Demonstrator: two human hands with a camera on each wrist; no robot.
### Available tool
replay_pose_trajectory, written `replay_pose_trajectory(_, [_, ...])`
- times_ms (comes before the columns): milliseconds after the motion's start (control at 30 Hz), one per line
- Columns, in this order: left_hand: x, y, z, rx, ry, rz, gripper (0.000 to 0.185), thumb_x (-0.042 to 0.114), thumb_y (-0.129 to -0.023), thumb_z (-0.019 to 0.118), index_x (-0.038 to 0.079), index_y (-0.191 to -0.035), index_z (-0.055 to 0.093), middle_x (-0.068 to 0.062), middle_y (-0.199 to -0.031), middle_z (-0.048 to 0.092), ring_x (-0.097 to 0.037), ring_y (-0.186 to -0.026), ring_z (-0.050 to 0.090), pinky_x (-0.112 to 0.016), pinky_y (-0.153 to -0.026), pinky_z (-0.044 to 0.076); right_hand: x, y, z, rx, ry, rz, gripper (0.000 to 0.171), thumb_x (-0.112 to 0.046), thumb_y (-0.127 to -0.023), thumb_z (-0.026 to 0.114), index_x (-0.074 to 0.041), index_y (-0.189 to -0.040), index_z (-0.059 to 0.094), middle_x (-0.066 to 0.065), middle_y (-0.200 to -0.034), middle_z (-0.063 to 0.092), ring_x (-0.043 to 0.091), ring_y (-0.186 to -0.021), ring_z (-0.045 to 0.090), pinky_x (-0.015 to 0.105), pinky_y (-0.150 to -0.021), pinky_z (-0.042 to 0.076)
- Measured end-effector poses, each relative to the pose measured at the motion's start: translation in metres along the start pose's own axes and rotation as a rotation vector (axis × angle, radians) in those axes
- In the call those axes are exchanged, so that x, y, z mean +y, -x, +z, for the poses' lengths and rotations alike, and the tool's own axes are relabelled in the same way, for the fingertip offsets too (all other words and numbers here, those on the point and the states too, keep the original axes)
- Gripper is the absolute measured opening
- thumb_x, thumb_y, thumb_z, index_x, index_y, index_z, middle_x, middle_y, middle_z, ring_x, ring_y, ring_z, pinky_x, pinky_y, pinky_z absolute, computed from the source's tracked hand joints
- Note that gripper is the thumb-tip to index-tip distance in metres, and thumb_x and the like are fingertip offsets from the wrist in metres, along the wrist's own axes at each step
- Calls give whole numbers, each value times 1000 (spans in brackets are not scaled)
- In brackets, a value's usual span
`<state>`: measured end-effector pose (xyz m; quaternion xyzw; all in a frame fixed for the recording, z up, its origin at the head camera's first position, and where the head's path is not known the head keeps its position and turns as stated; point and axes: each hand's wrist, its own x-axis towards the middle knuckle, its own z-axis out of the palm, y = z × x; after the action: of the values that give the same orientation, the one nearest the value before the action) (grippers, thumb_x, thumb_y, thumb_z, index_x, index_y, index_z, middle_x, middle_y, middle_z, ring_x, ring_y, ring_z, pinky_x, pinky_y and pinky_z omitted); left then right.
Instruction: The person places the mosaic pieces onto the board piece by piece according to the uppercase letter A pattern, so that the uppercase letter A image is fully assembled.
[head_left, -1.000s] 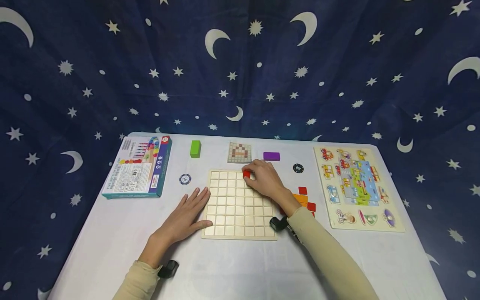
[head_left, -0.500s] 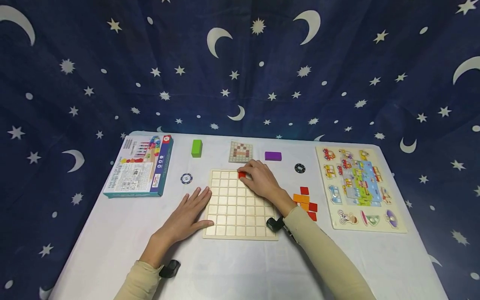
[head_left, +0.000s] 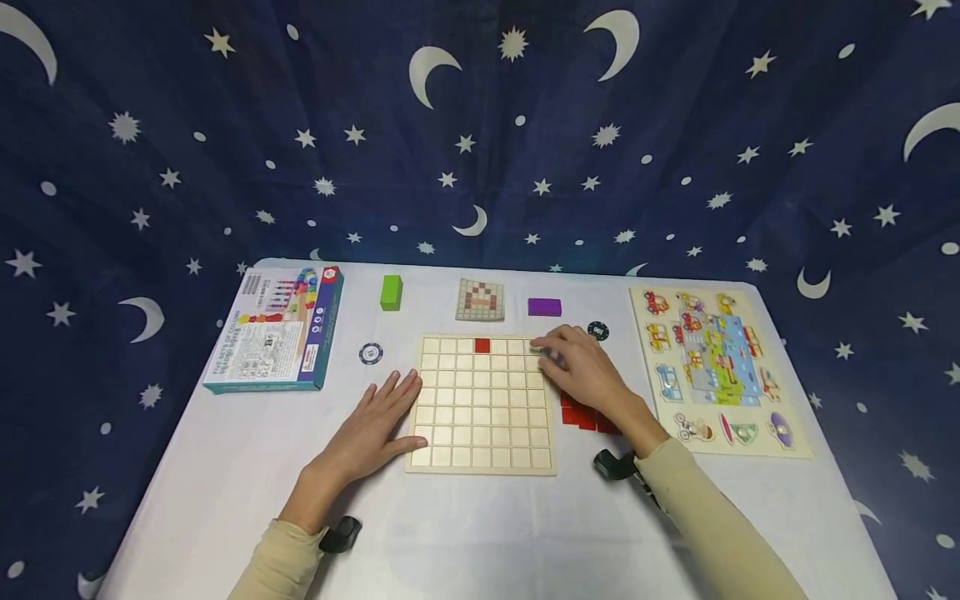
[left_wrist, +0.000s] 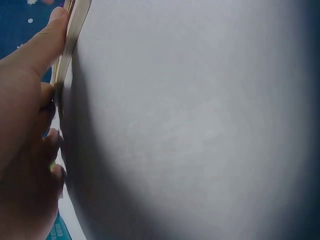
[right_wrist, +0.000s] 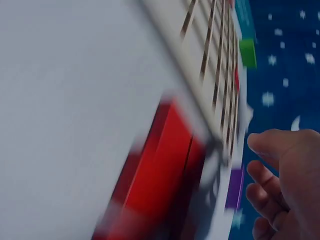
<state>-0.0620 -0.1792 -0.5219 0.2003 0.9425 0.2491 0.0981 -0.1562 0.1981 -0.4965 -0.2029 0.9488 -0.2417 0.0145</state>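
A square wooden grid board (head_left: 480, 417) lies on the white table. One red square tile (head_left: 482, 345) sits in a cell of its top row, near the middle. My left hand (head_left: 375, 425) lies flat at the board's left side, fingers straight along the edge and thumb over the lower-left cells. Over the upper-right corner of the board hovers my right hand (head_left: 581, 367), its fingers loosely bent. Nothing shows between thumb and fingers of the right hand (right_wrist: 295, 175) in the right wrist view. Beneath its wrist is a cluster of red tiles (head_left: 581, 414), partly hidden.
Behind the board lie a small pattern card (head_left: 480, 302), a purple block (head_left: 544, 307) and a green block (head_left: 391, 293). A boxed game (head_left: 270, 333) and a blue-white chip (head_left: 371, 353) are left. At right are a black chip (head_left: 597, 330) and a picture puzzle (head_left: 720, 433).
My right hand has let go of the red tile, which now rests in a top-row cell, and has moved right towards the loose tiles. The left hand has stayed put.
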Motion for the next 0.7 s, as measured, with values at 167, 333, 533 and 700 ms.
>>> replay_pose_trajectory(167, [1, 2, -2, 29, 7, 6, 95, 49, -94, 76, 10, -168, 32, -11, -177, 29, -42, -166, 22, -67, -133, 18, 35, 30, -24, -7, 26, 56, 30, -15, -100, 69, -16, -129, 77, 11, -124, 69, 28, -110, 58, 54, -103, 49])
replay_pose_trajectory(333, [1, 2, -1, 39, 4, 10, 96, 50, -93, 77, 9, -168, 33, -12, -177, 31, -43, -165, 23, -68, -132, 19, 58, 50, -36, -48, 58, 106, 31, -11, -98, 69, -15, -127, 77, 13, -127, 68, 32, -117, 59, 60, -110, 49])
replay_pose_trajectory(533, [0, 0, 0, 3, 7, -16, 96, 50, -95, 76, 10, -169, 29, -9, -179, 26, -40, -167, 18, -65, -135, 14, 68, 60, -38, -88, 96, 113, 37, -13, -95, 70, -15, -131, 75, 13, -127, 68, 31, -114, 58, 59, -109, 50])
replay_pose_trajectory(700, [1, -1, 0, -7, 9, -25, 97, 51, -95, 76, 12, -170, 28, -7, -179, 25, -38, -168, 16, -64, -135, 13, 67, 59, -40, -86, 147, 124, 35, -19, -97, 73, -14, -131, 75, 14, -124, 69, 31, -109, 59, 58, -105, 51])
